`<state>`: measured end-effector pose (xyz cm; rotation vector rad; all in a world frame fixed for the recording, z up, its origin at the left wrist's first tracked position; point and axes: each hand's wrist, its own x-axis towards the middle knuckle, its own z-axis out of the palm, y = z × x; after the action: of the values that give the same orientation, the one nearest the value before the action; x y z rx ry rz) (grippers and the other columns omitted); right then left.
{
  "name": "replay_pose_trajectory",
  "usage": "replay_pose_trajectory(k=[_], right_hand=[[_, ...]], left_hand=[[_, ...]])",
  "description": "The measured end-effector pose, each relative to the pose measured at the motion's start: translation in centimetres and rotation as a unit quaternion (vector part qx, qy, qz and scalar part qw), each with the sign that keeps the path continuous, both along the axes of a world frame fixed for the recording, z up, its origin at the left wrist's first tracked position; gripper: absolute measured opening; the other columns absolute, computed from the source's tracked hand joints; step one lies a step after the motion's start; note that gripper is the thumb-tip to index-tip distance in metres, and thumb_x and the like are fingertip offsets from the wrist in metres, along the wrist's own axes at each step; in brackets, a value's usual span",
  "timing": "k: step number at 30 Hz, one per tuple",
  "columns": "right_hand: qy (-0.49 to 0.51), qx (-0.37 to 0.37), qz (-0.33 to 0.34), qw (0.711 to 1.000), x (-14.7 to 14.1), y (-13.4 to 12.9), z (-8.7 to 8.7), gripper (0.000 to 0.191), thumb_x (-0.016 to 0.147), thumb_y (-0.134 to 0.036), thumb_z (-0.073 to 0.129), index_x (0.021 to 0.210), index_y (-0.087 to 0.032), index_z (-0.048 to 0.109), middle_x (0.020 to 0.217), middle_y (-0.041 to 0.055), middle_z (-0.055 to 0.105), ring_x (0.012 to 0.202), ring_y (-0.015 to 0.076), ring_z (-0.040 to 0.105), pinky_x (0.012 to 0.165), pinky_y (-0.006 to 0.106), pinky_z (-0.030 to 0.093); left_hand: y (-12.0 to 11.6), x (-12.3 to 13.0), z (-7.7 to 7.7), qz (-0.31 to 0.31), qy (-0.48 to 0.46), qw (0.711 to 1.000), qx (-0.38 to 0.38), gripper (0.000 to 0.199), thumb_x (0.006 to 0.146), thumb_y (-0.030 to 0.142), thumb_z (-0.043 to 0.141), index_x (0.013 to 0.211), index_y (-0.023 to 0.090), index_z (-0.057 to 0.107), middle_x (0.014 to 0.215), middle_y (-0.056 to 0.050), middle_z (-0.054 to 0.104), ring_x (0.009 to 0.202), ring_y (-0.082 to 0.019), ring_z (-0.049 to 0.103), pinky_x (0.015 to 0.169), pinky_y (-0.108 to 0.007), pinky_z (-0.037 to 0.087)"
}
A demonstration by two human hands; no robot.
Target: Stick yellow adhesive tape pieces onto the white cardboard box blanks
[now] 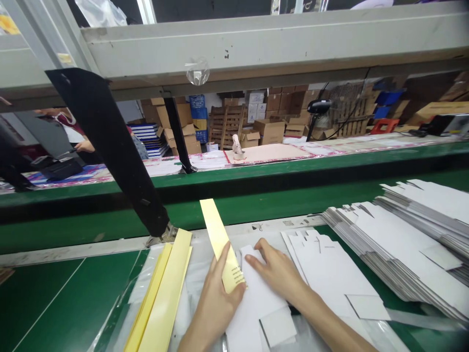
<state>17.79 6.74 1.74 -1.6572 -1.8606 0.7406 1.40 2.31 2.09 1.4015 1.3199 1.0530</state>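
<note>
Yellow strip (212,222): just one, gripped by the fingers of the left hand (219,296), its printed end over at least one flat white carton (244,325) on the worktop (47,303). Right hand (278,271) has its fingers bent on that carton, can't tell if they're gripping. Overlapping yellow strips (166,293) sit left, three piles of white cartons (399,239) right. Way back: stacked blue and yellow crates (200,115) and cardboard boxes (273,132), contents too small to make out.

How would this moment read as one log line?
left hand: holds yellow strip | right hand: on flat carton | nearby: strip pile left, carton stacks right
</note>
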Motion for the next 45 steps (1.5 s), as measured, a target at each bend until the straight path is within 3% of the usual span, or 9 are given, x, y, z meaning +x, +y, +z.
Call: replay_pose_trajectory(k=[5,9,13,19,22,26,29,33,45], right_hand=[[0.070,-0.008,0.029,0.997,0.9,0.4,0.1,0.022,0.084,-0.036,0.034,0.083,-0.021,0.050,0.064,-0.0013,0.054,0.062,0.0150,0.052,0.055,0.023,0.033],[0.052,-0.025,0.013,0.998,1.1,0.2,-0.1,0.032,0.073,-0.042,0.052,0.096,-0.020,0.053,0.055,-0.0035,0.048,0.053,0.0144,0.048,0.048,0.023,0.029],[0.074,-0.021,0.012,0.997,1.9,-0.6,1.0,0.027,0.073,-0.038,0.053,0.093,-0.021,0.054,0.063,-0.0025,0.051,0.057,0.0134,0.049,0.052,0.023,0.035],[0.199,-0.054,-0.095,0.974,11.0,-0.1,4.2,0.038,0.072,-0.045,0.052,0.102,-0.021,0.051,0.092,0.0074,0.061,0.082,0.0222,0.058,0.066,0.030,0.045],[0.055,-0.030,-0.177,0.982,14.2,0.7,4.2,0.035,0.074,-0.039,0.049,0.103,-0.019,0.052,0.093,0.0120,0.061,0.088,0.0300,0.056,0.074,0.041,0.043],[-0.156,0.134,-0.191,0.960,9.7,-0.6,3.9,0.032,0.074,-0.037,0.049,0.101,-0.020,0.054,0.109,0.0132,0.052,0.105,0.0372,0.041,0.083,0.055,0.032],[0.000,0.087,0.017,0.996,3.3,-2.5,4.3,0.021,0.080,-0.037,0.042,0.085,-0.022,0.056,0.093,0.0060,0.057,0.093,0.0218,0.050,0.081,0.036,0.040],[0.110,0.032,0.071,0.991,-1.4,-3.3,4.6,0.014,0.078,-0.031,0.047,0.073,-0.021,0.055,0.083,0.0022,0.057,0.084,0.0172,0.052,0.073,0.028,0.041],[0.223,-0.021,0.094,0.970,0.2,-2.2,4.9,0.022,0.081,-0.038,0.043,0.074,-0.019,0.052,0.074,-0.0005,0.052,0.072,0.0138,0.049,0.066,0.025,0.038]], left_hand=[[0.1,-0.3,-0.7,-0.004,-0.008,1.000,0.025,0.064,0.074,0.019,0.055,0.131,0.025,0.028,0.127,-0.007,0.038,0.117,-0.023,0.037,0.096,-0.033,0.033],[0.1,-0.5,-0.4,-0.007,-0.084,0.996,0.023,0.065,0.072,0.020,0.059,0.130,0.025,0.030,0.129,-0.007,0.038,0.117,-0.022,0.038,0.094,-0.030,0.036],[0.0,-0.5,1.0,-0.001,-0.185,0.982,-0.036,0.075,0.070,0.028,0.063,0.132,0.026,0.021,0.089,-0.004,0.055,0.073,-0.015,0.055,0.064,-0.027,0.049],[-0.2,-0.3,2.0,0.030,-0.191,0.981,-0.025,0.079,0.066,0.031,0.067,0.132,0.025,0.024,0.079,-0.002,0.056,0.067,-0.013,0.051,0.060,-0.025,0.048],[-0.5,0.1,1.9,0.007,-0.196,0.980,-0.027,0.079,0.066,0.030,0.066,0.132,0.025,0.022,0.080,-0.002,0.055,0.064,-0.012,0.049,0.059,-0.024,0.047],[-0.9,0.4,2.0,-0.018,-0.187,0.981,-0.043,0.079,0.068,0.030,0.064,0.133,0.025,0.019,0.097,-0.005,0.051,0.067,-0.012,0.050,0.060,-0.024,0.047],[-1.1,0.5,1.8,-0.027,-0.162,0.986,-0.026,0.076,0.069,0.032,0.063,0.132,0.026,0.022,0.118,-0.008,0.045,0.084,-0.017,0.053,0.067,-0.025,0.048],[-1.0,0.5,1.4,-0.032,-0.133,0.990,0.019,0.072,0.068,0.032,0.062,0.131,0.025,0.027,0.131,-0.007,0.035,0.110,-0.023,0.046,0.084,-0.029,0.044],[-0.6,0.5,0.9,0.010,-0.070,0.997,0.015,0.069,0.070,0.028,0.059,0.131,0.025,0.026,0.132,-0.007,0.033,0.120,-0.023,0.036,0.097,-0.034,0.033]])
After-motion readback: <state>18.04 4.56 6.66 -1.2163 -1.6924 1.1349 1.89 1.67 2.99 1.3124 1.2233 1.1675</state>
